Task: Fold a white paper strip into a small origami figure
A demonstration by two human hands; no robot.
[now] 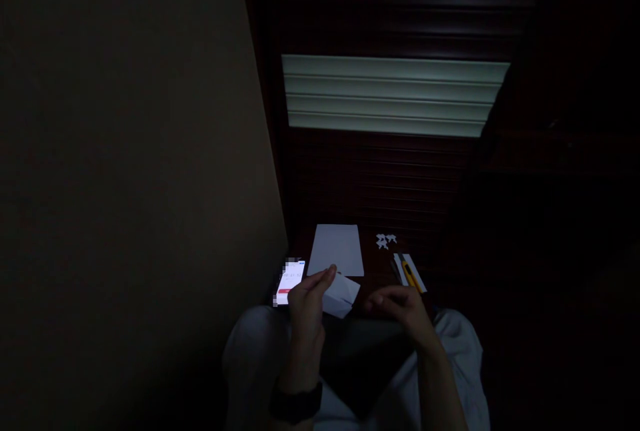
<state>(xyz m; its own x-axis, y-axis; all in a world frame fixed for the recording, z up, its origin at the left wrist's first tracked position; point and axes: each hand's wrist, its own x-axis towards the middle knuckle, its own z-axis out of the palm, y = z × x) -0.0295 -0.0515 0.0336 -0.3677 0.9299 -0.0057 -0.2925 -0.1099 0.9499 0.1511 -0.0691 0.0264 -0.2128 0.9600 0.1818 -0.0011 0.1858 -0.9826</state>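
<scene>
My left hand (310, 294) is closed on a folded piece of white paper (340, 296), with the thumb pressed on its upper side. Creases and angled flaps show on the paper, which juts out to the right of the fingers. My right hand (400, 304) hovers just right of the paper, apart from it. Its fingers are loosely bent and nothing shows between them; dim light blurs the fingertips. Beyond the left hand, a flat white sheet (337, 247) lies on a small dark table.
A lit phone (291, 281) with a timer lies left of my left hand. Several small white paper shapes (384, 241) sit at the back right. Near my right hand, a yellow utility knife (410, 274) rests on a white strip (419, 276). A wall (150, 151) rises on the left.
</scene>
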